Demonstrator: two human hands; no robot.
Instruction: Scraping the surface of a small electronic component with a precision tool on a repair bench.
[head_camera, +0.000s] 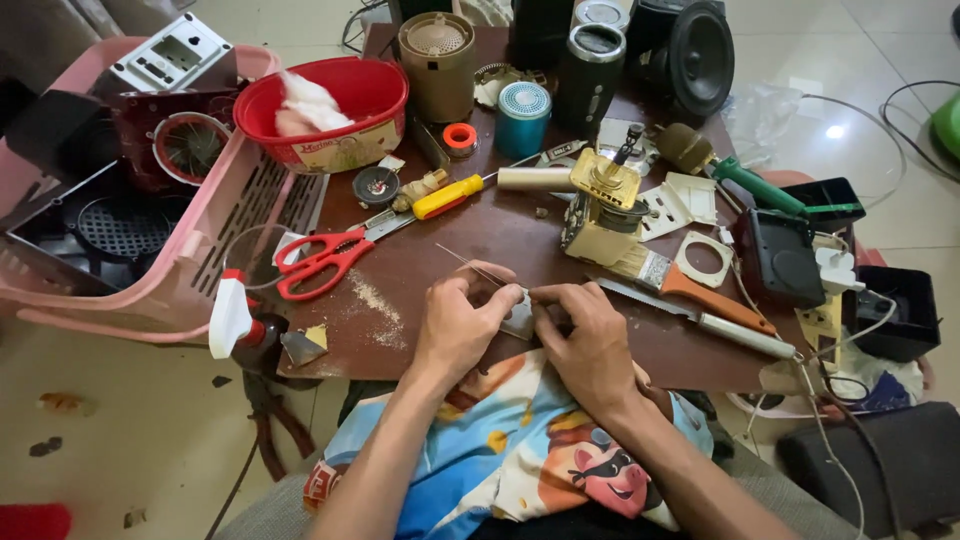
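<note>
Together, two hands (455, 325) (590, 340) pinch one metal piece (519, 318).

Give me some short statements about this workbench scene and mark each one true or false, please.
1. Both hands, left hand and right hand, hold a small grey metal piece at the near edge of the table. True.
2. The scissors have blue handles. False: the handles are red.
3. The red bowl stands at the far left of the table. True.
4. The paintbrush lies to the left of the hands. False: it lies to their right.
5. The screwdriver with a yellow handle is held in the right hand. False: it lies on the table.
</note>
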